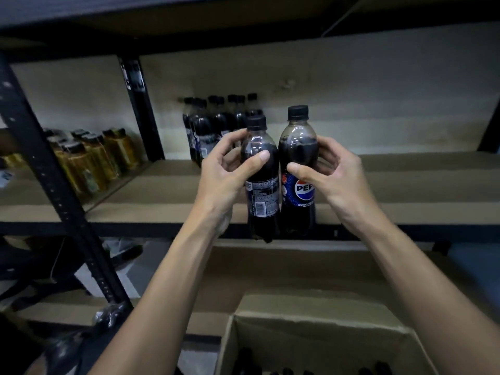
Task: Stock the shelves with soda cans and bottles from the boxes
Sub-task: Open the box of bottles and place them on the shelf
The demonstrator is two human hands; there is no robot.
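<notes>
Pepsi bottles [297, 142], one gripped in the left hand [227, 169], one in the right hand [334, 169], at the shelf [405, 185] front edge; stocked bottles [216, 117] stand at its back, more remain in the cardboard box [311, 330].

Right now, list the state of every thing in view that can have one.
Left hand, grips the dark cola bottle with the barcode label.
Right hand, grips the dark Pepsi-labelled plastic bottle.
Both held bottles, capped, roughly upright, side by side.
Dark bottles at the shelf back, capped, standing.
Amber bottles on the left shelf, standing.
Brown cardboard box, open, bottles inside.
</notes>
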